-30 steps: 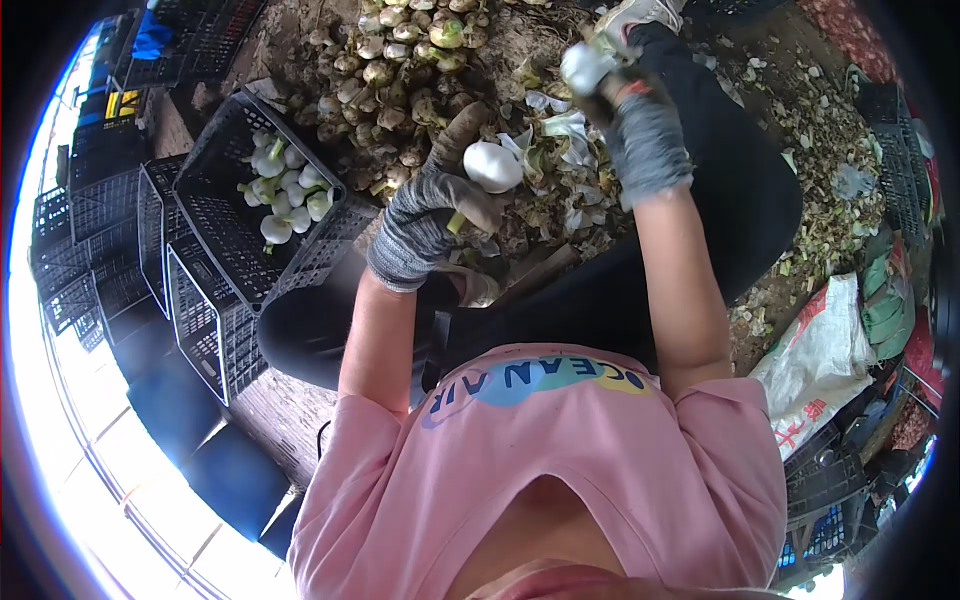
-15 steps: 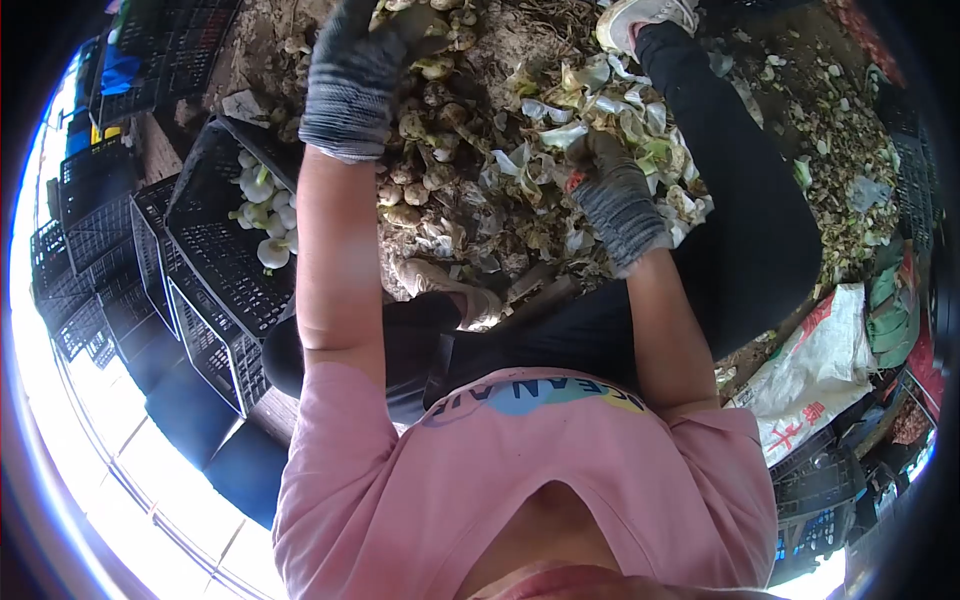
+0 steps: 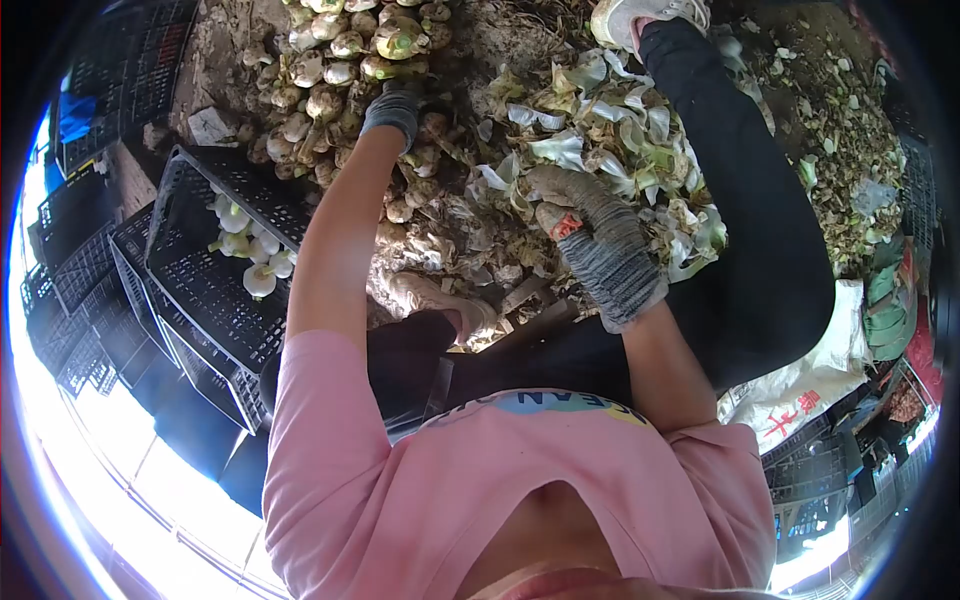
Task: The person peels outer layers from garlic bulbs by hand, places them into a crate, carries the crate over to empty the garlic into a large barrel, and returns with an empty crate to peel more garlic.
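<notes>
My left hand (image 3: 392, 116), in a grey knitted glove, reaches into the heap of onions (image 3: 325, 103). Its fingers are hidden among the bulbs, so I cannot see whether it grips one. The onions are brownish and dirty, some with a green tinge. My right hand (image 3: 596, 245), also gloved, is curled closed above the loose peelings (image 3: 560, 150). An orange-red patch (image 3: 566, 227) shows by its thumb; what the fingers hold, if anything, is hidden. Several clean white onions (image 3: 258, 245) with short green stubs lie in a black plastic crate (image 3: 225, 295) on my left.
More black crates (image 3: 85, 215) are stacked at the far left. My outstretched leg (image 3: 740, 170) borders the peelings on the right. Beyond it lie more scraps (image 3: 835, 140) and a white sack (image 3: 800, 395) with red print.
My left hand has moved down from the top of the view into the onion heap. The right hand has turned slightly and stays over the peelings. The view has shifted a little.
</notes>
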Action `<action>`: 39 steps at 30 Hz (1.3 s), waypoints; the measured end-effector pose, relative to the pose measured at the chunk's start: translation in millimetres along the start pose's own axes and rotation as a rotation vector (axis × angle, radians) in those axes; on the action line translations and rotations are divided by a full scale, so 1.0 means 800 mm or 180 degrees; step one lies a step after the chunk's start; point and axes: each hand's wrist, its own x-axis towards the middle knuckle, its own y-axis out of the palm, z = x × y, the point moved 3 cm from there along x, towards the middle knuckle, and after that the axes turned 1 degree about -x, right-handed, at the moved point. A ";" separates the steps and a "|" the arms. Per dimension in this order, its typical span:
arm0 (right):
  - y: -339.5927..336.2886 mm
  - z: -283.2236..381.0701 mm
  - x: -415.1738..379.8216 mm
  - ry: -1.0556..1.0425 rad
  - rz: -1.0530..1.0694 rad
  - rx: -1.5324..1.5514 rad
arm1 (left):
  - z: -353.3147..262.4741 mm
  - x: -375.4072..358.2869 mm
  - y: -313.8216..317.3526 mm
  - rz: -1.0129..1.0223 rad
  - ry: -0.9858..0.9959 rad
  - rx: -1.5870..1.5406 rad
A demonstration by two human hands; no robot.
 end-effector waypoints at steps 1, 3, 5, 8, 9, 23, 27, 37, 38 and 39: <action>0.002 -0.001 0.000 0.0005 -0.0038 0.0079 | -0.005 -0.009 -0.016 -0.0116 0.0069 0.0124; 0.002 0.000 -0.001 -0.0128 -0.0022 0.0145 | -0.009 -0.031 -0.035 0.0111 -0.0402 -0.0592; 0.008 -0.006 -0.002 -0.0175 -0.0077 0.0569 | -0.027 -0.074 -0.062 0.0185 -0.0374 -0.1769; 0.019 -0.009 -0.006 0.0082 -0.0161 0.1281 | -0.089 -0.183 -0.122 0.0116 0.0399 -0.3885; 0.021 0.004 -0.012 0.0167 -0.0144 0.1461 | -0.104 -0.217 -0.134 0.0148 0.0580 -0.4380; 0.045 0.071 -0.098 -0.0709 0.0561 0.0739 | -0.167 -0.412 -0.160 -0.0860 0.1575 -0.4612; 0.038 0.091 -0.104 -0.0872 0.0680 -0.1185 | -0.173 -0.424 -0.139 -0.0724 0.1944 -0.5564; 0.057 0.016 -0.091 0.0183 0.0548 0.2072 | -0.169 -0.390 -0.117 0.0026 -0.0905 -0.6691; 0.048 0.008 -0.091 -0.0668 0.0381 0.1066 | -0.159 -0.386 -0.112 -0.0191 -0.0012 -0.6369; 0.049 0.010 -0.090 -0.0578 0.0412 0.1277 | -0.159 -0.395 -0.114 -0.0875 -0.0289 -0.6115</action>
